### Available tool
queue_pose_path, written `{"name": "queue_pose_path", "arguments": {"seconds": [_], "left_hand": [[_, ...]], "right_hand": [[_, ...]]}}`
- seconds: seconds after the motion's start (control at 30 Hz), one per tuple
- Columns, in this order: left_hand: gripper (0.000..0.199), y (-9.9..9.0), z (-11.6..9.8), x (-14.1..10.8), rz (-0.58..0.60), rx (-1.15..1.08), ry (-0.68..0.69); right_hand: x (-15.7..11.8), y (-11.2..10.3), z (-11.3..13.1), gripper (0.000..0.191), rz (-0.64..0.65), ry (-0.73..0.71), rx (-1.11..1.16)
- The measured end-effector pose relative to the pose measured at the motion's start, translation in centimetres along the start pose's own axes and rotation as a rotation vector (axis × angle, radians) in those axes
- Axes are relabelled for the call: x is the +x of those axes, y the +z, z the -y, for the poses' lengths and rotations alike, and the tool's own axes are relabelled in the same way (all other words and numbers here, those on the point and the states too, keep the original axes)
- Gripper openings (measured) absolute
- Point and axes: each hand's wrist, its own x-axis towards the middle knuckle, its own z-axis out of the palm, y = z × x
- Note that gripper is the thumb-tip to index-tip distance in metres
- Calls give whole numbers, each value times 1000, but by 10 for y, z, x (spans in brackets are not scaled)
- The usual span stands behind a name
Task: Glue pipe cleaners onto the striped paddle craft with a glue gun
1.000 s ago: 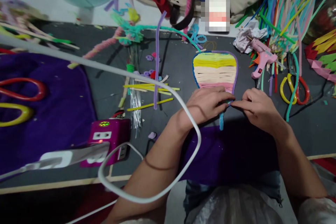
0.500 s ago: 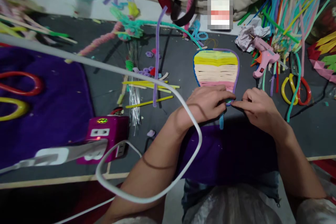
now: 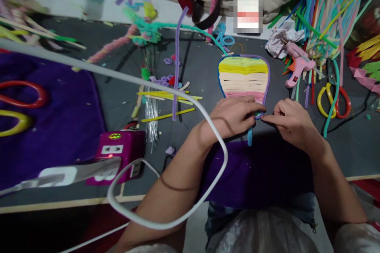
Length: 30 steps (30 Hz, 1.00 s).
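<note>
A striped panel of pipe cleaners lies flat on the dark table, with yellow, cream and pink rows and a blue and purple border. My left hand rests over its lower end, fingers closed on the border and covering much of it. From the right, my right hand reaches the same lower corner; its index finger is stretched to the purple edge and the other fingers are curled. The thumb is mostly hidden. Below my left hand sticks out a short blue pipe cleaner end.
A pink glue gun and red-and-yellow-handled scissors lie to the right, near a pipe cleaner bundle. A white cable loops over my left forearm. At the left are a magenta power strip and purple cloth.
Both hands stay at the panel's lower corner with almost no movement. The whole view has shifted very slightly.
</note>
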Motion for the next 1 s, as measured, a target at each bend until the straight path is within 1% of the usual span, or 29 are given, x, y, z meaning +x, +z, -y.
{"name": "queue_pose_path", "arguments": {"seconds": [0.33, 0.5, 0.7, 0.87, 1.0], "left_hand": [[45, 3, 1, 1, -27, 12, 31], [44, 7, 4, 1, -73, -4, 26], [44, 4, 2, 1, -33, -6, 13], [45, 7, 3, 2, -67, -6, 13], [45, 8, 4, 1, -59, -7, 12]], "right_hand": [[2, 1, 4, 36, 24, 17, -14], [2, 1, 3, 36, 21, 15, -4], [2, 2, 5, 35, 27, 5, -16], [2, 2, 6, 36, 39, 18, -17], [2, 0, 5, 35, 46, 17, -25]]}}
